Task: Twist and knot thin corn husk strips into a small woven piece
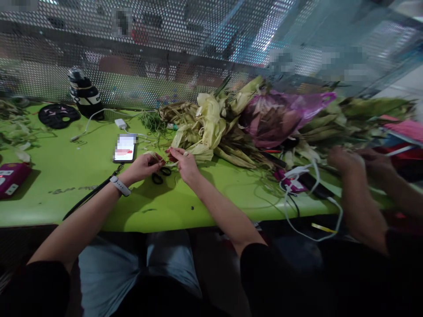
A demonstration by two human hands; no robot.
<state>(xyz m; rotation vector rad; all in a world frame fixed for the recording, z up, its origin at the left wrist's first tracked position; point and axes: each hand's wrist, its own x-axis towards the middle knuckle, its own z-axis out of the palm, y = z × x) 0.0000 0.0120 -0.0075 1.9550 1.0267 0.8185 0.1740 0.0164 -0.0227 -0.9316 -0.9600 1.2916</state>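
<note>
My left hand (145, 167), with a pale watch band on its wrist, is closed in a pinch above the green table. Fingertips of my right hand (187, 165) are pinched too, a short way to the right. A thin pale strip of corn husk (169, 163) runs between them; its ends are hidden by the fingers. Just below lies a pair of scissors (161, 175) with black handles, its blades out of sight. Behind my right hand a heap of yellow-green corn husks (209, 119) spreads over the table. A phone (124, 148) with a lit screen lies left of my left hand.
A co-worker's blurred hands (350, 160) are over the table at the right. Nearby are a purple plastic bag (274, 116), a white cable (319, 176) looping past the table edge, and a power bank-like pink box (13, 179) at left. A black bottle (85, 94) stands behind.
</note>
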